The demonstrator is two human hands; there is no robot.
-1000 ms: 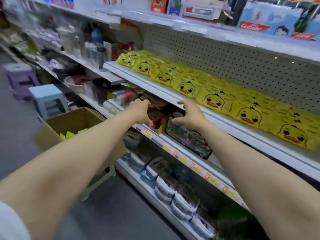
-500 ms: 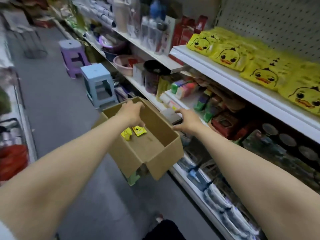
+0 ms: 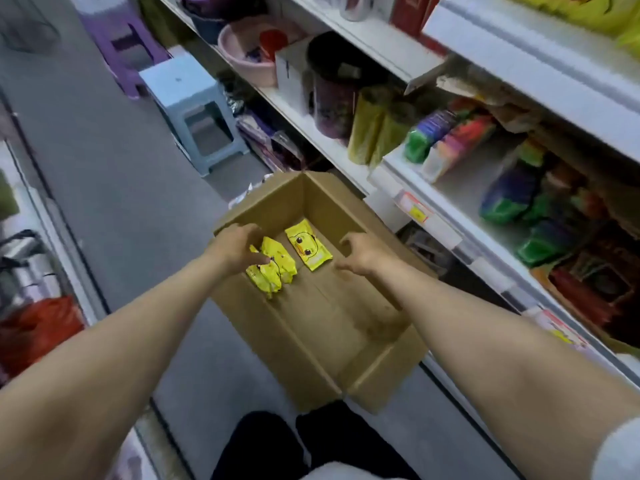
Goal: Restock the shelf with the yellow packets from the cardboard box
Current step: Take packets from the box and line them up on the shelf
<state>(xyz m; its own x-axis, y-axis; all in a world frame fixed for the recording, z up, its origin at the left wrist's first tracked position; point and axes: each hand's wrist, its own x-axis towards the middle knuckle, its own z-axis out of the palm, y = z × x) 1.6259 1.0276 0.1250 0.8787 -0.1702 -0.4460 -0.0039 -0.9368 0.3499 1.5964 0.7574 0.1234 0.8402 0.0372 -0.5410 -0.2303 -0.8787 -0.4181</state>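
You've dropped into the cardboard box (image 3: 329, 334): left hand (image 3: 235, 251) pinches the crumpled packets (image 3: 273, 273), right hand (image 3: 360, 254) hovers spread, last few left.

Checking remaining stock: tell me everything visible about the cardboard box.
The cardboard box is plain brown and open-topped, standing in the aisle beside the shelving. It is almost empty: one yellow packet lies flat on its floor, with crumpled packets beside it in the left hand's grip. The right hand hovers inside, empty.

Left hand (image 3: 235, 249), seemingly on packets (image 3: 274, 273), in box (image 3: 265, 197)
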